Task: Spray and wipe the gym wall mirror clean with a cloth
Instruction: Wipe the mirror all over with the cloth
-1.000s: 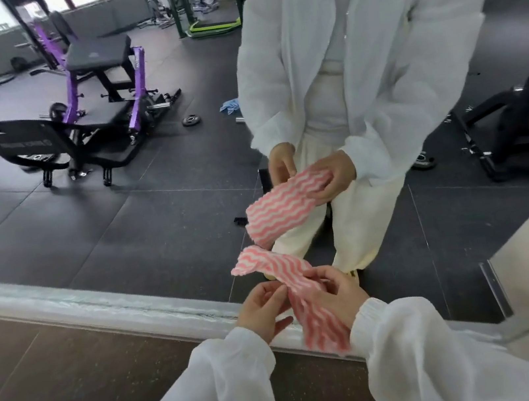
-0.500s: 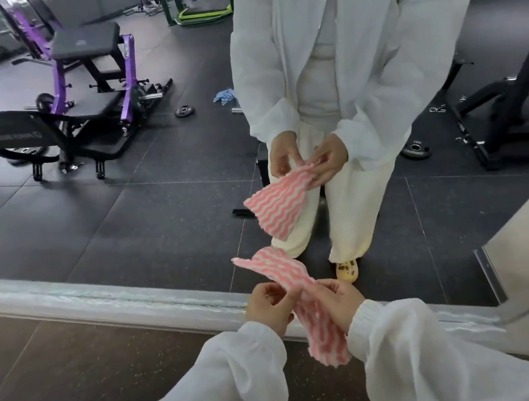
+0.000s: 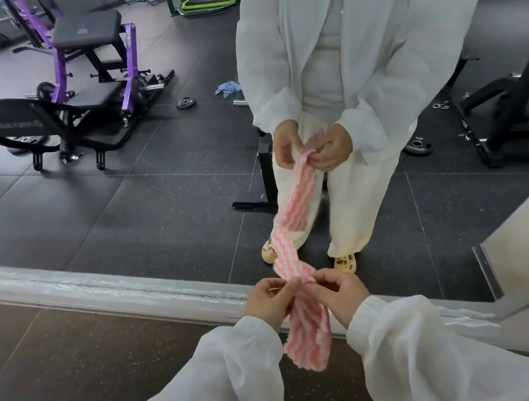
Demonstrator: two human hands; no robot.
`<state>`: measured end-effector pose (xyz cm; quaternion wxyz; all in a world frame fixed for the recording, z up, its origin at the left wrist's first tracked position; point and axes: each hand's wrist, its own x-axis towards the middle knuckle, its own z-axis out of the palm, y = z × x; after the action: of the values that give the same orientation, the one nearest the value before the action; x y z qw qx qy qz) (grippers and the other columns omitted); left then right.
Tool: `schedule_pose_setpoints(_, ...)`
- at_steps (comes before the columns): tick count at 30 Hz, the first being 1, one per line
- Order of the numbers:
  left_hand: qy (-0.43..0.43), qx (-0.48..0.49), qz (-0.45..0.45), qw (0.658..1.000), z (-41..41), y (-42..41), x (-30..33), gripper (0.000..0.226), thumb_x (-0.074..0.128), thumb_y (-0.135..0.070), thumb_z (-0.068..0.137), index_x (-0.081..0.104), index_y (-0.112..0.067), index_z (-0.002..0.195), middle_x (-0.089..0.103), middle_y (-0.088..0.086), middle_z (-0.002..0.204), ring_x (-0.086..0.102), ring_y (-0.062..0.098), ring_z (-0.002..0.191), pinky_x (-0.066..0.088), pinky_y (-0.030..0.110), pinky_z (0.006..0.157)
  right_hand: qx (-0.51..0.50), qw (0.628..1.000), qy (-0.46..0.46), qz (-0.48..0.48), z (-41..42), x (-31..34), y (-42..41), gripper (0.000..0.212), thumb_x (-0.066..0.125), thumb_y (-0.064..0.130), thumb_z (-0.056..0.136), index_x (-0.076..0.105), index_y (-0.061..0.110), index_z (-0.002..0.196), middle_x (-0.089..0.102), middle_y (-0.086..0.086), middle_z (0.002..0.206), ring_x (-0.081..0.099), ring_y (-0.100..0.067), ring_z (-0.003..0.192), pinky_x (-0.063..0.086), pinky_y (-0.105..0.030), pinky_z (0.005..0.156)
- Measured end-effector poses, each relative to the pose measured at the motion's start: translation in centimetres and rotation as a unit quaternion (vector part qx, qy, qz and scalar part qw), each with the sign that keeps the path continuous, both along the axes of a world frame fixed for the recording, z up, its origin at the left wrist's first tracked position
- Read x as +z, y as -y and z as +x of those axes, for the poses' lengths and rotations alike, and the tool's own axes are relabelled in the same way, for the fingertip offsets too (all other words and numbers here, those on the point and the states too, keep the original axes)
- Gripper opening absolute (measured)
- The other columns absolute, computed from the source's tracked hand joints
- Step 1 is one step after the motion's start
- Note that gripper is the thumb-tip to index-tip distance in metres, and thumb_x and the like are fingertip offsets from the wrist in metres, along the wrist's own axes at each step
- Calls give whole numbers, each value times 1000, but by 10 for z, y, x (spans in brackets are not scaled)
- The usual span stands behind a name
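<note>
Since the frame a second earlier, cloth [image 3: 306, 334] had been drawn out from a short bunched flap into a long hanging strip; both hands had stayed together in front of the mirror's lower edge.

Item: cloth. Pink-and-white wavy stripes, thin, limp, folded lengthwise into a narrow band. Upper end rose above the hands toward the mirror [image 3: 158, 196]; lower end hung between the sleeves. Appeared dry, though that was a judgement only.

Left hand [image 3: 269, 303]: fingers curled, pinching the cloth near its middle with thumb and fingertips.

Right hand [image 3: 338, 292]: fingers curled likewise, pinching the same stretch of cloth just beside the left hand.

Location: cloth held in the air close before the glass, near the silver bottom frame [image 3: 97, 291]; whether its upper tip touched the glass could not be told.

Mirror: large wall pane, showing the person's reflection, a purple bench machine [image 3: 91, 75] and dark floor tiles. No spray droplets, wet streaks or wiped patches were visible.

Progress: apparently at the preparation stage, the cloth being arranged or folded. No spray bottle was in view. Spraying and all wiping seemed yet to be done.
</note>
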<state>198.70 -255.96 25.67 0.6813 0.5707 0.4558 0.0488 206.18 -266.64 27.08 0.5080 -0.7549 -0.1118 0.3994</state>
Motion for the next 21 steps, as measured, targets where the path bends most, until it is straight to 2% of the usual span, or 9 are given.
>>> schedule_pose_setpoints(3,-54,-26,-27,998,-1,2,-7,86,76,-71,46,60,-12,107,68,8,103,64,26,100,49,46,95,-18,998,-46,29,4,0,1,11,56,14,93,61,21,100,64,0,95,62,-21,98,52,-32,85)
schedule_pose_setpoints(5,-79,-60,-81,992,-1,1,-13,96,74,-79,35,64,-16,107,69,5,106,64,26,102,46,44,98,-30,994,-94,50,7,4,4,21,52,8,95,53,27,86,59,4,86,59,-13,83,50,-23,71)
schedule_pose_setpoints(8,-50,6,-171,984,-3,1,-11,62,86,-43,59,62,-6,103,69,13,91,66,26,83,52,43,85,-30,999,-32,28,11,-3,14,21,54,7,93,49,24,83,56,3,82,53,-10,74,41,-22,61)
schedule_pose_setpoints(10,-31,67,-193,979,-5,-2,-12,29,70,-14,84,56,0,106,62,14,79,60,22,63,51,37,67,-60,998,1,24,12,-7,21,24,56,1,89,48,19,75,52,-3,74,50,-16,69,40,-27,64)
schedule_pose_setpoints(11,-31,78,-202,976,-5,-5,-13,28,62,-10,89,54,2,113,61,15,82,59,23,65,49,36,67,-70,997,6,26,13,-9,25,26,56,-2,88,49,17,72,52,-5,72,50,-19,69,41,-32,66)
schedule_pose_setpoints(14,-46,69,-247,965,-10,-10,-4,40,47,-16,98,47,7,131,59,25,120,56,35,108,40,44,95,-87,995,-3,49,14,-6,33,39,53,-7,88,66,23,67,66,0,75,59,-22,79,48,-38,74)
schedule_pose_setpoints(16,-54,62,-247,966,-15,-14,5,46,43,-20,100,42,11,134,53,34,124,48,37,122,31,41,107,-113,992,-26,57,17,0,37,42,52,-7,89,71,25,71,69,2,86,61,-22,89,51,-41,81)
schedule_pose_setpoints(19,-43,38,-286,957,-21,-9,15,49,53,-36,92,59,7,114,68,29,87,58,40,101,42,45,90,-132,990,-20,48,21,8,42,27,58,-2,87,70,22,81,67,3,91,61,-21,94,52,-41,85)
schedule_pose_setpoints(21,-54,29,-301,952,-26,-5,12,39,64,-29,82,59,3,102,69,22,83,61,36,87,45,47,76,-128,991,-4,46,21,11,46,23,64,1,84,69,23,80,67,5,87,60,-19,91,52,-34,76)
